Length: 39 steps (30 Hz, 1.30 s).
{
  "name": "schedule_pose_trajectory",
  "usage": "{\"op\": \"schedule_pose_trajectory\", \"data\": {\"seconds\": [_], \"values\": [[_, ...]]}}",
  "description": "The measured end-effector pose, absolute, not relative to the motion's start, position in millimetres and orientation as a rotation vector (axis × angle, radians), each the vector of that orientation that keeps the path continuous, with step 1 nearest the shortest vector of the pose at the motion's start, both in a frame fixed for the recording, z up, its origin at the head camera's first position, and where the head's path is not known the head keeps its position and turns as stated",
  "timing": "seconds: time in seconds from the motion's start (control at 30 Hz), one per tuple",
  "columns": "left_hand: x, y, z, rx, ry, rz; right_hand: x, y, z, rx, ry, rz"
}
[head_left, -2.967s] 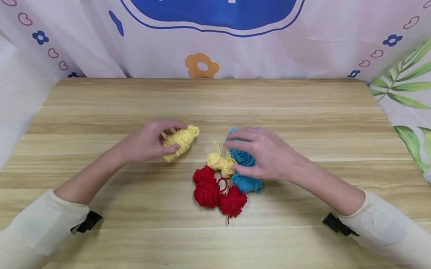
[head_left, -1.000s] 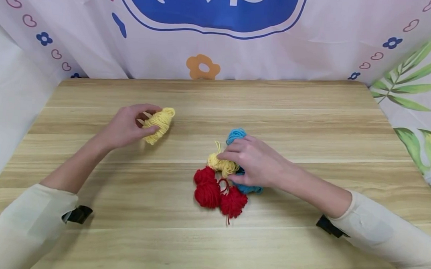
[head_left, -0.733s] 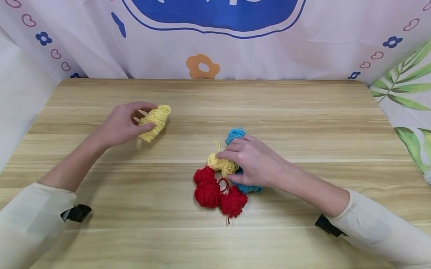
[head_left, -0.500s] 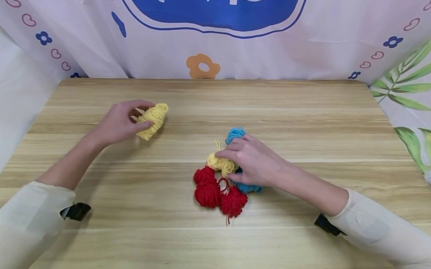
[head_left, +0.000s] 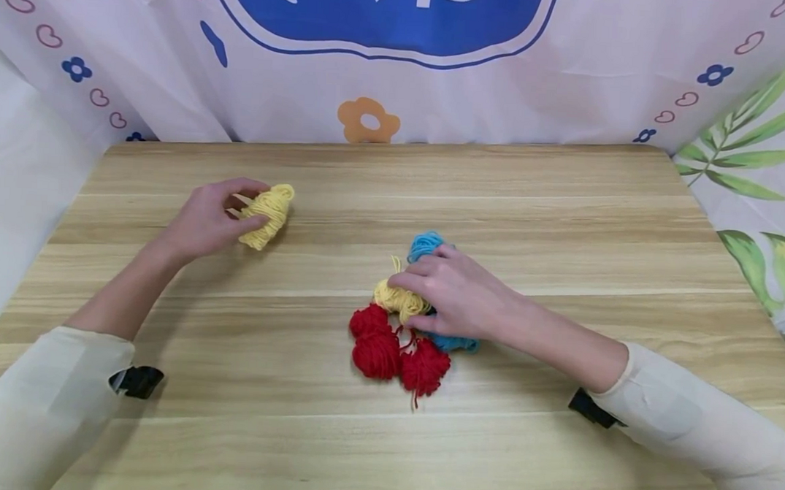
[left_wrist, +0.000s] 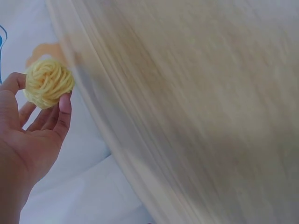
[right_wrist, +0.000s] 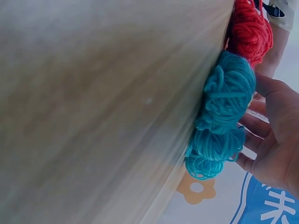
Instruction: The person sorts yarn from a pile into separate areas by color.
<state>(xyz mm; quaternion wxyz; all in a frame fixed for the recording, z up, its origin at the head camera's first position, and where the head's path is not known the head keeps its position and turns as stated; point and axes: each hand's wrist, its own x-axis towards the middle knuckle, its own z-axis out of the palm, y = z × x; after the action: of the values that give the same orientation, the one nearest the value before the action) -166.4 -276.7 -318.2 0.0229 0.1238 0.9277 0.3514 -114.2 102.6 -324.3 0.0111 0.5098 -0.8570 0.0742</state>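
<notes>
Toward the left rear of the table, my left hand (head_left: 203, 221) pinches a yellow yarn skein (head_left: 266, 216) between thumb and fingers. The left wrist view shows one rounded end of that yellow yarn skein (left_wrist: 49, 84). My right hand (head_left: 464, 296) reaches over a cluster of skeins, its thumb and fingers around a second, smaller yellow yarn skein (head_left: 396, 302). Blue yarn (head_left: 425, 244) shows beyond that hand and more blue yarn (head_left: 455, 343) below it, partly covered. In the right wrist view, blue yarn (right_wrist: 229, 93) hides some fingertips.
Two red yarn skeins, a left one (head_left: 376, 354) and a right one (head_left: 424, 368), lie at the near side of the cluster. All rest on a wood-grain table (head_left: 259, 444). A printed cloth (head_left: 471, 106) hangs along its back edge.
My left hand has carried its yellow skein leftward and back, away from the cluster. My right hand has shifted from above the blue yarn onto the smaller yellow skein, which has moved slightly left.
</notes>
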Motion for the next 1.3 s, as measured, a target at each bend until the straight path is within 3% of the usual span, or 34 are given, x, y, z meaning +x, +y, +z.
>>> {"op": "schedule_pose_trajectory", "data": {"seconds": [1.3], "values": [[-180,-304,-321,0.215,2.867,1.027,-111,94,-328,1.583,-2.657,0.242]]}}
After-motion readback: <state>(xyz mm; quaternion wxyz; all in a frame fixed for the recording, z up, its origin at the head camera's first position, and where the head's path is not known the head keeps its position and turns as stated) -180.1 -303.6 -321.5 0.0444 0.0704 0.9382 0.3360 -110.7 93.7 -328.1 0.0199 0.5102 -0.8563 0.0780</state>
